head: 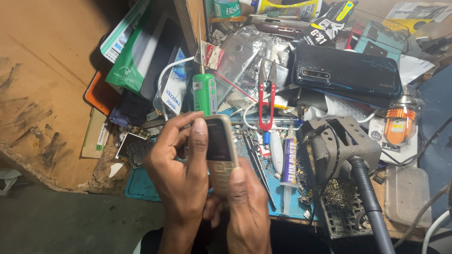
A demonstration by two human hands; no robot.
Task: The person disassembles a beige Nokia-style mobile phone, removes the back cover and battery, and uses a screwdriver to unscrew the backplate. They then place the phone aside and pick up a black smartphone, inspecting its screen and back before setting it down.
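A small gold keypad phone [220, 148] with a dark screen is held upright over the blue work mat [141, 186]. My left hand [181, 171] wraps its left side, with the thumb lying along the screen's edge. My right hand [247, 207] grips the lower part from below, thumb pressed on the keypad. Just behind the phone stands a green tool [205, 94] with a thin metal tip pointing away from me.
Red thread snips [266, 96], a syringe of paste [288, 162], tweezers [256, 162], a dark smartphone [348, 75], a grey hot-air handle holder [346, 146] with its hose, an orange-ringed part [399, 122] and packets crowd the bench. A wooden board [47, 70] lies left.
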